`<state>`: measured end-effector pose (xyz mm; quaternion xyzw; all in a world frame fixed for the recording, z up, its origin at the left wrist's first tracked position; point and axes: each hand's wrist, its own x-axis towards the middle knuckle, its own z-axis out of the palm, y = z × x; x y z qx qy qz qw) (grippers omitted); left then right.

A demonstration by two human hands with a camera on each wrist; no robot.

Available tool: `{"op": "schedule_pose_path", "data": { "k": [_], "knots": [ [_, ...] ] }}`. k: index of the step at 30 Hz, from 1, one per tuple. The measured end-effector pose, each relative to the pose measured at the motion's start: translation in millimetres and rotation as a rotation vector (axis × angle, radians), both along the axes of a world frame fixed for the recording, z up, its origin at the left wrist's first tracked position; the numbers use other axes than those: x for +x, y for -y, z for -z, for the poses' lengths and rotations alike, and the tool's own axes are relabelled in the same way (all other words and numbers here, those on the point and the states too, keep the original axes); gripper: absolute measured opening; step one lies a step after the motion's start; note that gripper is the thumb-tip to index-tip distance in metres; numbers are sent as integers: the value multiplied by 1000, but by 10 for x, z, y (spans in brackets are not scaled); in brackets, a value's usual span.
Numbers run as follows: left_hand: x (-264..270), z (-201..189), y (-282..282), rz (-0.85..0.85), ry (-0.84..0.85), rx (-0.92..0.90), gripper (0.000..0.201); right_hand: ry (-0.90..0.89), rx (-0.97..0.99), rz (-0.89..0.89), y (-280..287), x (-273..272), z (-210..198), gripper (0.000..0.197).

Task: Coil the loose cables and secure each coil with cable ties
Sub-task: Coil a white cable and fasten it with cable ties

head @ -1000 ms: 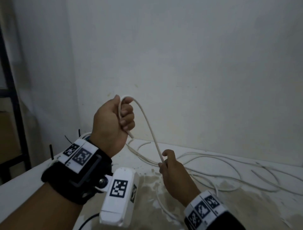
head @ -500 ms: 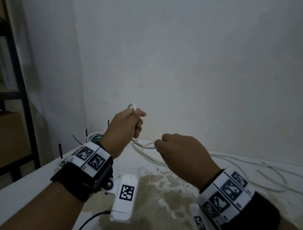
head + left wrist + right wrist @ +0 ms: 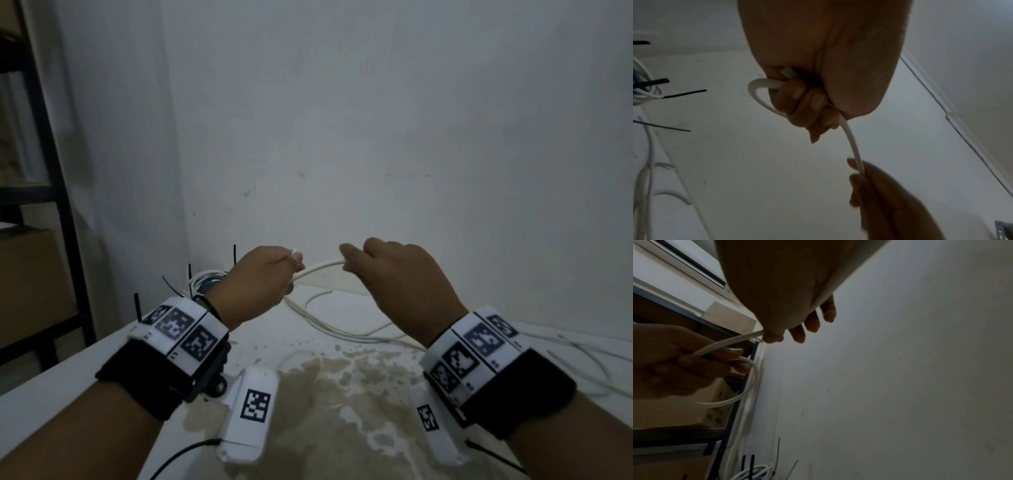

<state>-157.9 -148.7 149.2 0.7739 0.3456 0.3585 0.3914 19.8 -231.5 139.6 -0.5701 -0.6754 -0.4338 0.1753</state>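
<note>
The left hand was clenched round a small loop of the white cable, held above the stained table; the right hand pinched the same cable just beside it, other fingers loose. Most of the cable lay slack on the table. To coil well, I'd judge each new turn should match the first loop, fed without twisting. No brand or writing was legible; only square black-and-white markers on the wristbands.

Dim, flat, greyish light throughout; no glare noted. Wrist views are underexposed and noisy, hands rendered as dark silhouettes. Motion blur and edge bending are seen.
</note>
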Motion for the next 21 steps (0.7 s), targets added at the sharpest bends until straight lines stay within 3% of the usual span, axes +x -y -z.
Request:
{"op": "schedule_pose_path", "data": {
  "k": [4, 8, 11, 13, 16, 19, 21],
  "knots": [
    [-96, -22, -134, -15, 95, -262, 33, -106, 60, 270, -50, 283, 215, 41],
    [-247, -68, -183, 32, 306, -440, 33, -215, -104, 522, 10, 529, 407, 50],
    [-342, -144, -255, 121, 538, -643, 34, -326, -255, 556, 46, 612, 523, 48],
    [-361, -185, -266, 172, 633, -737, 33, -444, -280, 487, 26, 596, 573, 31],
    [-340, -206, -234, 232, 636, -774, 34, -533, -260, 435, -38, 539, 614, 31],
    [-288, -208, -155, 276, 566, -788, 36, -520, -356, 530, -88, 460, 584, 33],
    [-249, -203, -94, 295, 515, -796, 36, -497, -371, 527, -125, 352, 531, 48]
  ]
}}
